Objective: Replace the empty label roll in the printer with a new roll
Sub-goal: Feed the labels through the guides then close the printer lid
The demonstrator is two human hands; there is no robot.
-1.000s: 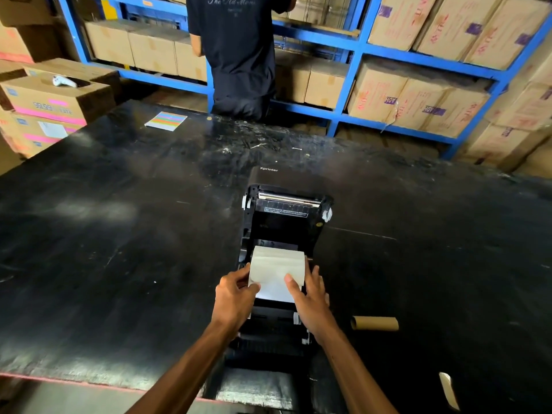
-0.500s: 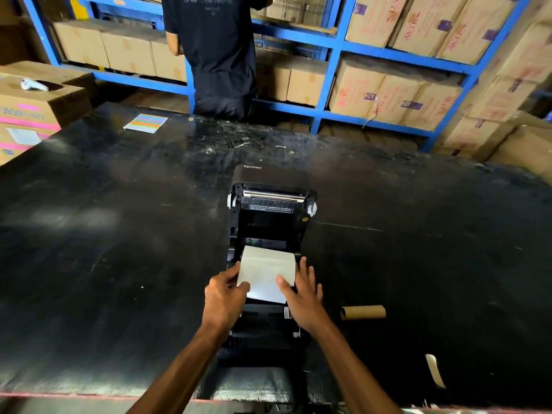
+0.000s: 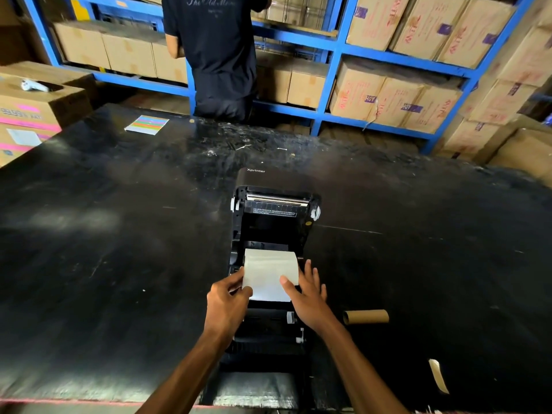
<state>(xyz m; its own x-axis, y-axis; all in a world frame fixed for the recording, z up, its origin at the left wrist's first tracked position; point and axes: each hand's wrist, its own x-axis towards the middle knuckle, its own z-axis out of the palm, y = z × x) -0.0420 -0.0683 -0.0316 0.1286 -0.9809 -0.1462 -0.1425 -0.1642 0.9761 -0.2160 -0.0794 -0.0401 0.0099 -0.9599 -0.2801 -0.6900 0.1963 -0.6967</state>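
Empty core (image 3: 366,317) is lying aside; left hand (image 3: 227,303) pinching, right hand (image 3: 307,297) flatly pressing new roll (image 3: 270,267) in printer (image 3: 277,204); closing pending.

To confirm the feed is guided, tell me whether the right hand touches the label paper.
Touching. In the head view the right hand lays its thumb on the label paper, near its lower right corner.

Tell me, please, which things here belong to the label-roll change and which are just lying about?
Part of the job: printer, new label roll, empty cardboard core, left hand pinching its paper, right hand pressing it.
Lying about: striped card, paper strip, shelved cartons.
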